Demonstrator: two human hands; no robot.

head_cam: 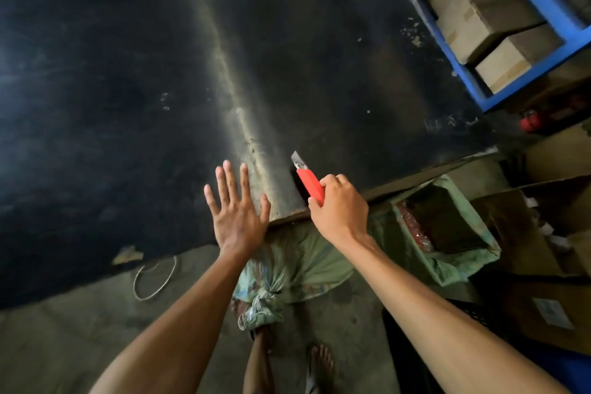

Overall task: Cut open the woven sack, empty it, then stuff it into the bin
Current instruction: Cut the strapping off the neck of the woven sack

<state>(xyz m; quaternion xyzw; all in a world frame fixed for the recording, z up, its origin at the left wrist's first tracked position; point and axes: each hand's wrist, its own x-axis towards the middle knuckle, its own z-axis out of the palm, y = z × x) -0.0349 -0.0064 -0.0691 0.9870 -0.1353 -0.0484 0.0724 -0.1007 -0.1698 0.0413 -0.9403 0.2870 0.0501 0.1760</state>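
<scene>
A pale green woven sack (297, 262) lies on the concrete floor below my hands, its neck tied in a knot (263, 304) near my feet. My right hand (339, 208) is shut on a red utility knife (310, 184) with its blade out, pointing up and away, above the sack. My left hand (236, 201) hovers beside it, palm down with fingers spread, holding nothing. To the right stands an open box lined with green woven sacking (447, 221), with red packets visible inside.
A dark sheet (128, 89) covers the floor ahead. A blue rack with cardboard boxes (499, 22) stands at the upper right. More cartons (543, 233) crowd the right side. A loop of wire (153, 281) lies on the floor at the left. My bare feet (319, 361) are below.
</scene>
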